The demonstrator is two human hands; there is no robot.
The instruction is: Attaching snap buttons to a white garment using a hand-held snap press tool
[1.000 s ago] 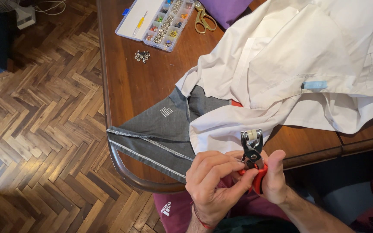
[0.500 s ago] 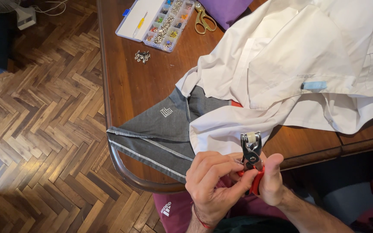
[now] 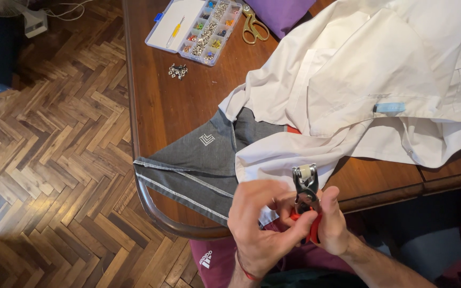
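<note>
At the near edge of the wooden tabletop [image 3: 188, 106], just above the person's lap, both hands meet around a pair of snap pliers [image 3: 306, 194] with a metal head and red handles. The right hand [image 3: 331, 224] has its grip clamped on the red handles, thumb lying up along the tool, so that the metal head points upward and away from the body. The left hand [image 3: 260, 226] is curled in from the left, its fingertips pinched together at the neck of the pliers, just below the head; what they pinch there, if anything, is too small to tell. A thin red band sits on the left wrist.

Just beyond the hands, a white garment [image 3: 369, 85] lies crumpled across the right half of the tabletop, its lower fold close to the head of the pliers. It overlaps a grey garment [image 3: 198, 160] with pale stitched hems, which hangs a little over the rounded rim. At the far side, well apart from the hands, stand a clear compartment box [image 3: 196, 24] of small coloured and metal fasteners, a little heap of loose metal snaps [image 3: 177, 71] beside it, gold-handled scissors [image 3: 252, 24] and a purple cloth [image 3: 281, 10]. A herringbone parquet floor [image 3: 49, 160] lies to the left.
</note>
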